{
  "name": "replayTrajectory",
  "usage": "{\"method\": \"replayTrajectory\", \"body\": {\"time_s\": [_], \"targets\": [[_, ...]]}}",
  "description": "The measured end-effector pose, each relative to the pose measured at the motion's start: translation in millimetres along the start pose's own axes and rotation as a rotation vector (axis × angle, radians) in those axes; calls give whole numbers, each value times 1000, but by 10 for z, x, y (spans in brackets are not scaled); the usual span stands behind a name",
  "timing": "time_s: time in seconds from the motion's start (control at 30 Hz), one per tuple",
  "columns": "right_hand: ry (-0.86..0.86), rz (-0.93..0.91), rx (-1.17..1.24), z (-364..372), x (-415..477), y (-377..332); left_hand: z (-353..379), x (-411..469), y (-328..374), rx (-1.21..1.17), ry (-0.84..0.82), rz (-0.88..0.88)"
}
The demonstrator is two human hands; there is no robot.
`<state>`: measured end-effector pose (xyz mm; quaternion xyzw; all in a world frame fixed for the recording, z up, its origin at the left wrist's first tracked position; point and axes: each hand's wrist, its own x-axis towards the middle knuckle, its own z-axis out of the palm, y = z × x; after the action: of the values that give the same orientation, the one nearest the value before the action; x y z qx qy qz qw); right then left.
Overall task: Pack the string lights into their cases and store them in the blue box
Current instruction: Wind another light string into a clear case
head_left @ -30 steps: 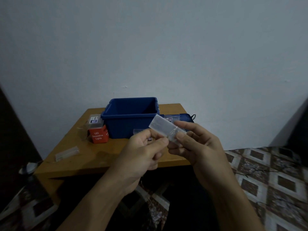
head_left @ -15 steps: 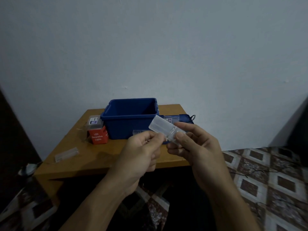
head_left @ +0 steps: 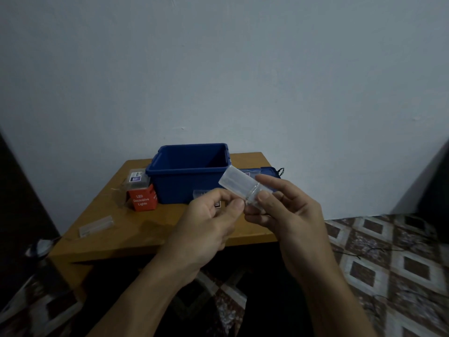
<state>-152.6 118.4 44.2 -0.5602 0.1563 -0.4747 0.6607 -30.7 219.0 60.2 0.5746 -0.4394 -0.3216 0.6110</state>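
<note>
Clear case point(head_left: 239, 183) x1, held: R hand point(head_left: 289, 215) grips it, L hand point(head_left: 209, 222) pinches its end. Blue box point(head_left: 189, 184) x1, red carton point(head_left: 143, 199) x1.

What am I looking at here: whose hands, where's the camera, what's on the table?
There is no machine: a person works with bare hands, and the single camera sits on their head, looking forward and down. The right hand holds a small clear plastic case tilted in the air; the left hand pinches its near end. Behind them a wooden table carries an open blue plastic box, a red carton printed LED Decorative Lights to its left with a clear pack on top, and another flat clear case near the left edge. Whether lights are inside the held case is too dim to tell.
</note>
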Motion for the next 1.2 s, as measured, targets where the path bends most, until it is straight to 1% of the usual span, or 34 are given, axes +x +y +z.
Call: {"method": "replayTrajectory", "body": {"time_s": [0.1, 0.3, 0.4, 0.57, 0.67, 0.83, 0.9, 1.03, 1.1, 1.2], "targets": [[3, 5, 11, -10, 1, -12, -18, -21, 15, 28, -60, -3], [-6, 39, 40, -14, -5, -25, -26, 16, -12, 101, -127, 21], [-6, 53, 49, -7, -7, -28, -49, 52, -59, 182, -106, 28], [-13, 72, 162, -17, 17, -61, -139, 116, -143, 389, -66, -56], [-60, 108, 181, -60, 21, -94, -184, 135, -151, 389, -17, -113], [-214, 202, 237, -100, 15, -115, -233, 182, -120, 338, -41, -171], [-291, 212, 212, -106, 4, -117, -285, 214, -89, 305, -70, -199], [-422, 238, 119, -135, -24, -121, -395, 320, 50, 87, -137, -277], [-452, 233, 23, -139, -39, -129, -408, 353, 170, 104, -162, -289], [-420, 208, -176, -129, -50, -149, -391, 365, 368, 212, -119, -266]]}}
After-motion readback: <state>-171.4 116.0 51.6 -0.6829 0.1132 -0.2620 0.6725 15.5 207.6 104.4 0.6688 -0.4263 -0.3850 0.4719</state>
